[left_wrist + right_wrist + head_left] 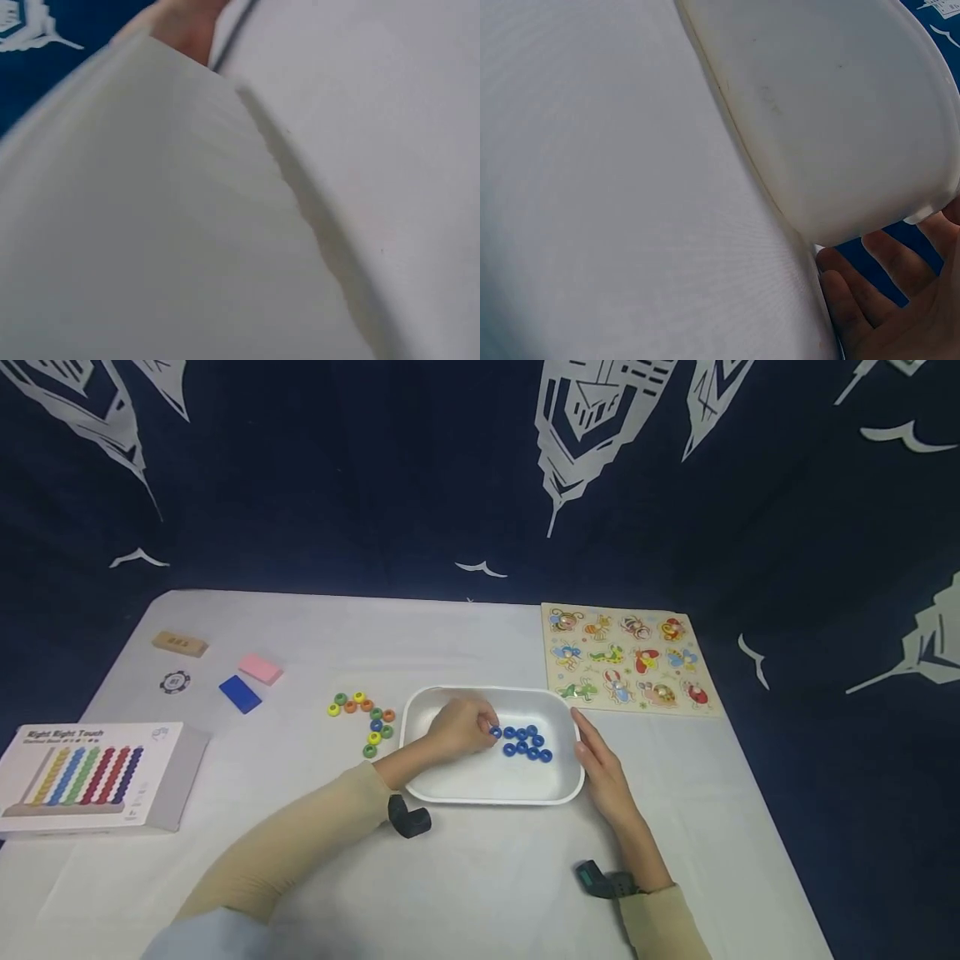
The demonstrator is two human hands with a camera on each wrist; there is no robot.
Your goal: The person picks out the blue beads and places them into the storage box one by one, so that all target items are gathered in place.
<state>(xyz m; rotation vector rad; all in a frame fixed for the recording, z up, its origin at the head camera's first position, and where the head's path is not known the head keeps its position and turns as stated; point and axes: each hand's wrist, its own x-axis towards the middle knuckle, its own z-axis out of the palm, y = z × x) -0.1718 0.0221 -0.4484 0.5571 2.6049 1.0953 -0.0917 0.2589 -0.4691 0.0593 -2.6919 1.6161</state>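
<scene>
A white tray (pixel 480 789) lies on the table with several blue beads (pixel 522 747) grouped in its right half. My left hand (pixel 459 728) reaches in over the tray's left side and pinches one blue bead (pixel 496 732) between thumb and fingertips, beside the group. In the left wrist view the sleeve (pixel 172 210) hides most of that hand. My right hand (pixel 609 777) rests against the tray's right end with fingers fairly straight. The right wrist view shows its fingers (pixel 900 262) at the tray's outer wall (pixel 855 150).
Loose beads in green, yellow, orange and blue (pixel 376 725) lie left of the tray. An insect picture board (pixel 630 660) lies at the back right. Farther left are a boxed toy (pixel 90 777), blue (pixel 240 694) and pink (pixel 260 669) pieces, a wooden block (pixel 180 644) and a round chip (pixel 175 682).
</scene>
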